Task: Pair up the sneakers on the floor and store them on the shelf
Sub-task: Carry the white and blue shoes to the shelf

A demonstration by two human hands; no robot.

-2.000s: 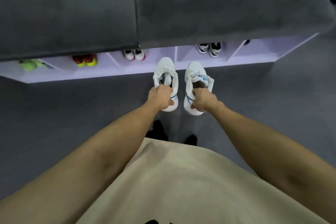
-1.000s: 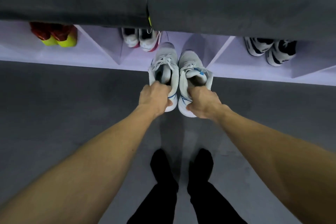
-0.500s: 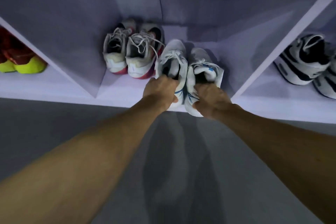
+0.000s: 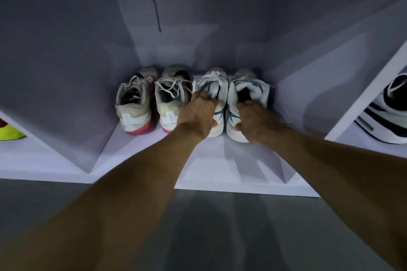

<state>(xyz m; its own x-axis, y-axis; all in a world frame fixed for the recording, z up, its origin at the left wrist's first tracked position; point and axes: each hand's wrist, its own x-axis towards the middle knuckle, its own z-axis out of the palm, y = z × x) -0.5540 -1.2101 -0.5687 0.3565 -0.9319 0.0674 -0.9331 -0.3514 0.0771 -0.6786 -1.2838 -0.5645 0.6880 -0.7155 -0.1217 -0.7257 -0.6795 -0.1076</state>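
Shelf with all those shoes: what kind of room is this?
Probably a home entryway or shoe-storage corner. A low white cubby shelf on a grey floor holds several sneaker pairs, like the white-and-red sneakers.

Two bare hands hold a pair of white sneakers with blue side stripes inside a pale lilac shelf compartment (image 4: 220, 160). The left hand (image 4: 197, 115) grips the heel collar of the left white sneaker (image 4: 217, 88); the right hand (image 4: 255, 123) grips the right white sneaker (image 4: 248, 90). Just beside them sits a worn cream pair with pink-red soles (image 4: 152, 103). A black-and-white sneaker (image 4: 385, 114) occupies the neighbouring compartment; a neon-yellow shoe (image 4: 8, 133) shows at far left.
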